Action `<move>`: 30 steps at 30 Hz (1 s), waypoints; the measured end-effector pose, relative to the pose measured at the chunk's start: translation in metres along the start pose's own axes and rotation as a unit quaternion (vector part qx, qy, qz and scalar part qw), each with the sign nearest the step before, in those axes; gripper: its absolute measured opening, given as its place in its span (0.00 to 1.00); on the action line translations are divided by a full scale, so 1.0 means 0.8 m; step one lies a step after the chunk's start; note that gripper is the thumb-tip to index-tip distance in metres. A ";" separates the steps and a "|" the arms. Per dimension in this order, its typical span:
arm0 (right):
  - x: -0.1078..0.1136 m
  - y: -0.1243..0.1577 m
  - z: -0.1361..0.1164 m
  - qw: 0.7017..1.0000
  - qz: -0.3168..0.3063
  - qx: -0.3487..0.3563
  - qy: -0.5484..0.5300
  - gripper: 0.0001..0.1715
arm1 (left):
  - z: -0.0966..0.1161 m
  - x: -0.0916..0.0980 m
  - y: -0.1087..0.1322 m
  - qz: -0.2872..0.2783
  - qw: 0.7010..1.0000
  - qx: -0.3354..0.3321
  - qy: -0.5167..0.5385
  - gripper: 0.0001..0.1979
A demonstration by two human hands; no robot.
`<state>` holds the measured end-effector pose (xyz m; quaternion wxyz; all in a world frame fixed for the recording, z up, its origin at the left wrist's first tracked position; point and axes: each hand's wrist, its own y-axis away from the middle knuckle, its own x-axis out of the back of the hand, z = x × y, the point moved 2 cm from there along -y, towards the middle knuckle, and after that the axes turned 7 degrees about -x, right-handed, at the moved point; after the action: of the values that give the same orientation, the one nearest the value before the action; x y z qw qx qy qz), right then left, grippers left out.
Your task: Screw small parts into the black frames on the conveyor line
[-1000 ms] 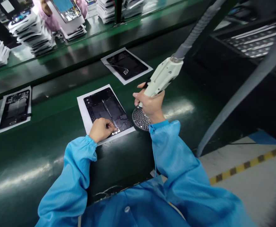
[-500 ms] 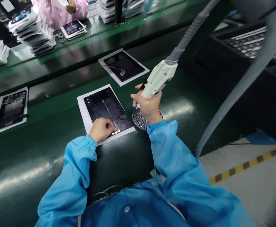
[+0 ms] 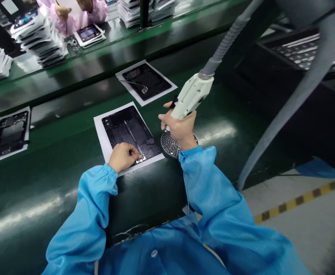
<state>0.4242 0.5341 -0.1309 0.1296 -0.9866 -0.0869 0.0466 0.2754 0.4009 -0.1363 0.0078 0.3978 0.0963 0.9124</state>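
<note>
My left hand (image 3: pixel 125 156) is closed in a pinch at the lower edge of a black tablet housing (image 3: pixel 121 126). Its fingertips are on a small circuit board (image 3: pixel 140 159), from which a thin flex cable (image 3: pixel 131 133) runs up the housing. White sheet (image 3: pixel 99 124) lies beneath the housing. Wrapped round a white electric screwdriver (image 3: pixel 190 95) is my right hand (image 3: pixel 180 128). The screwdriver's lower end is hidden by the hand, just over a round screw tray (image 3: pixel 169 144) with a dotted metal top, right of the housing.
Two more tablet housings on white sheets lie on the green surface, one beyond (image 3: pixel 150 82) and one at left (image 3: pixel 9 133). A grey hose (image 3: pixel 227 42) leads up from the screwdriver. Behind a rail, a person in pink (image 3: pixel 81 17) works near stacked sheets (image 3: pixel 42 40).
The far and left tablet housings have shifted slightly left. My hands, the near housing and the screw tray look unmoved. The person opposite now holds a white sheet differently, with both hands showing.
</note>
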 end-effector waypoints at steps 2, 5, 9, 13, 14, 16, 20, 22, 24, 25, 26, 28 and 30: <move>-0.001 0.001 -0.001 1.000 0.000 0.001 -0.002 0.12 | 0.000 0.000 0.000 0.000 1.000 0.000 0.002 0.03; 0.000 0.002 -0.005 1.000 0.004 0.004 -0.005 0.12 | -0.001 0.000 0.000 -0.001 1.000 0.003 0.004 0.03; 0.009 0.005 -0.016 1.000 0.013 0.007 0.005 0.12 | -0.003 0.000 0.002 -0.004 1.000 0.006 -0.005 0.03; 0.018 0.011 -0.030 1.000 0.004 0.003 0.006 0.13 | 0.010 -0.005 0.006 0.024 0.996 -0.055 -0.070 0.05; 0.018 0.014 -0.033 1.000 -0.001 0.002 0.004 0.13 | 0.017 -0.008 0.006 0.047 0.991 -0.079 -0.094 0.06; 0.016 0.018 -0.036 1.000 -0.010 0.000 0.000 0.13 | 0.036 -0.017 0.002 0.091 0.981 -0.118 -0.125 0.08; 0.010 0.025 -0.039 0.999 -0.030 -0.006 -0.011 0.13 | 0.072 -0.044 -0.019 0.128 0.971 -0.148 -0.138 0.11; 0.010 0.027 -0.039 0.999 -0.034 -0.008 -0.023 0.13 | 0.081 -0.057 -0.031 0.135 0.968 -0.153 -0.145 0.12; 0.012 0.028 -0.041 0.999 -0.035 -0.013 -0.034 0.14 | 0.080 -0.068 -0.041 0.136 0.968 -0.158 -0.138 0.10; 0.013 0.028 -0.042 0.999 -0.035 -0.016 -0.037 0.15 | 0.078 -0.072 -0.045 0.136 0.969 -0.162 -0.129 0.09; 0.015 0.028 -0.044 0.999 -0.034 -0.019 -0.038 0.15 | 0.074 -0.074 -0.047 0.137 0.969 -0.167 -0.118 0.08; 0.017 0.027 -0.046 0.999 -0.024 -0.018 -0.036 0.14 | 0.067 -0.076 -0.049 0.140 0.969 -0.178 -0.096 0.08; 0.018 0.025 -0.047 0.999 -0.013 -0.012 -0.035 0.13 | 0.061 -0.075 -0.048 0.139 0.969 -0.189 -0.083 0.09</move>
<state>0.4458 0.5088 -0.1013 0.1148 -0.9847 -0.1051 0.0784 0.3499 0.4414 -0.1544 -0.0366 0.4731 -0.1349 0.8698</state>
